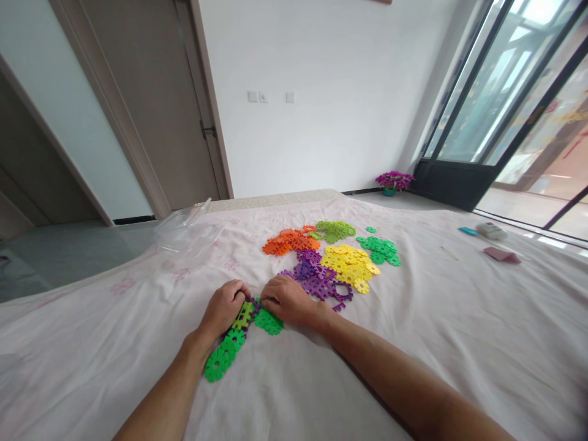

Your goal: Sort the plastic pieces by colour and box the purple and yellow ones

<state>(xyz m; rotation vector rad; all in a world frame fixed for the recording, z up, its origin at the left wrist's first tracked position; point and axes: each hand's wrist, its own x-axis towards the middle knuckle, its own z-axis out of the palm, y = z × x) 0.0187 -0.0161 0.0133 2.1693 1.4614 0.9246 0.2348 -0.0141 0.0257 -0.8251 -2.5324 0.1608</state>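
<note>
My left hand [223,307] and my right hand [290,299] rest side by side on a pale sheet [413,343], both with fingers curled. Between them lies a joined strip of plastic snowflake discs [232,343], mostly green with a lime and a purple piece at its top. Both hands pinch that top end. A dark green disc [269,321] sits just under my right hand. Beyond the hands lie sorted heaps: purple [319,278], yellow [349,262], orange [290,241], lime [335,230] and dark green [380,249].
A crumpled clear plastic bag [184,229] lies at the far left of the sheet. A remote [490,231], a teal item [468,231] and a pink object [503,255] lie far right. A door, a potted purple plant [394,181] and glass sliding doors stand behind.
</note>
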